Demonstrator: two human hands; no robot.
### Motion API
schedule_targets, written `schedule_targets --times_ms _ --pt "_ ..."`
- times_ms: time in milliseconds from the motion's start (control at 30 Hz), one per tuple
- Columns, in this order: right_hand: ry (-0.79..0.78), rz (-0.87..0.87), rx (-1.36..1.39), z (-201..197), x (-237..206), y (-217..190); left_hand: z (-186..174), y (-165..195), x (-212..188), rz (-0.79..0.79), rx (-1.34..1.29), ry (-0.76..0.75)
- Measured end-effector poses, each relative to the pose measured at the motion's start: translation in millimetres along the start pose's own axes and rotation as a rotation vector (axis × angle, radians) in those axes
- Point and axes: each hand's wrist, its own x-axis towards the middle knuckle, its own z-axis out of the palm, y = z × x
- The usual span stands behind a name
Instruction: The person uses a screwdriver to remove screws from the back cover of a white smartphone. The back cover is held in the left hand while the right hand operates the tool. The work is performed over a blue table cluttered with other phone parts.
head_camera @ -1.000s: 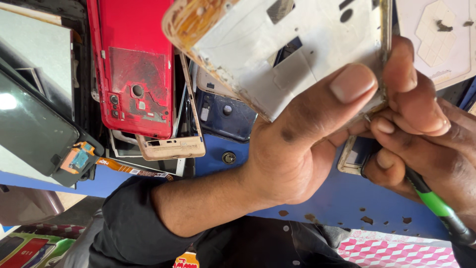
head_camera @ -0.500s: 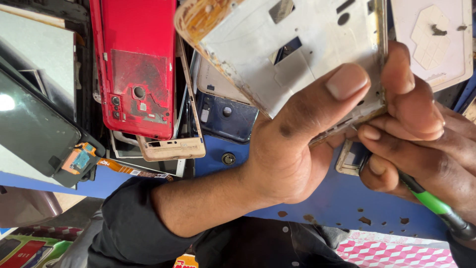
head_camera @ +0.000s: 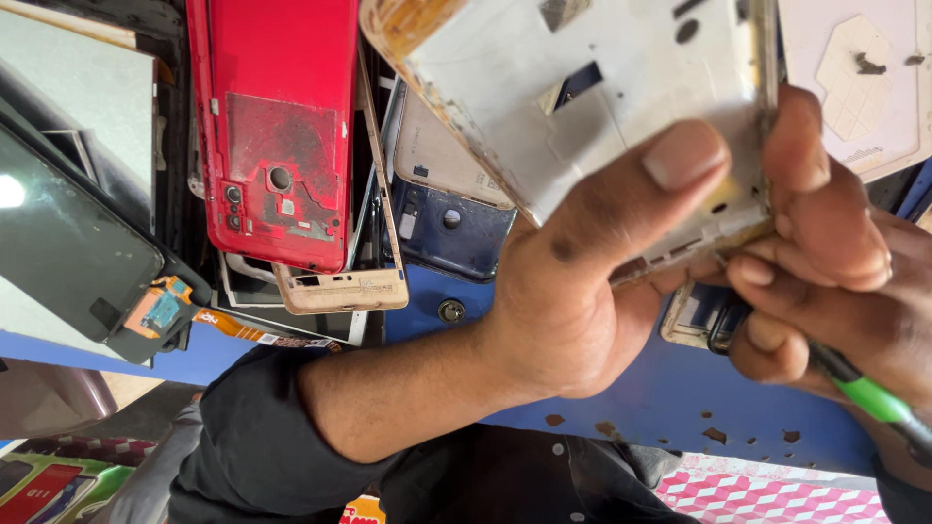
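1. Left hand point(head_camera: 592, 291) grips the white phone frame point(head_camera: 621, 87), thumb pressed flat on its face, fingers wrapped over its right edge.
2. Right hand point(head_camera: 835, 320), just right of the frame's lower corner, is closed around a green-handled tool point(head_camera: 864, 393).
3. Blue bench point(head_camera: 680, 408) lies beneath the frame.
4. Left of the frame: dark blue phone back point(head_camera: 451, 228), then red phone back point(head_camera: 277, 126).

Pretty cramped up top: red phone back cover point(head_camera: 277, 126), gold frame point(head_camera: 340, 289), dark blue cover point(head_camera: 456, 228) and black screen point(head_camera: 73, 247) piled across the blue table point(head_camera: 680, 398). Only open near its front edge.
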Motion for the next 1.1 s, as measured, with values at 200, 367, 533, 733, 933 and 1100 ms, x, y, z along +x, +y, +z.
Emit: schedule_targets --times_ms 200,367,533,733,933,1100 --pt "-0.021 0.011 0.006 0.0 -4.5 2.1 -0.4 -2.2 -0.8 -0.014 -0.011 -0.002" --pt "-0.032 -0.001 0.021 1.0 -4.0 1.4 -0.7 -2.9 -2.3 -0.025 -0.02 -0.006" --pt "-0.037 -0.001 0.02 2.2 -5.7 2.1 -2.4 -2.8 -3.8 -0.03 -0.031 -0.004" --pt "-0.035 0.01 0.006 1.0 -12.3 3.7 -3.3 -3.8 -4.0 -0.041 -0.04 -0.008" --pt "-0.002 0.002 -0.004 -0.7 -5.4 6.9 -3.8 -3.4 -2.9 -0.055 -0.043 -0.011" --pt "0.033 -0.016 -0.016 -0.2 -0.2 9.1 -5.2 -4.2 -1.9 -0.057 -0.05 -0.012"
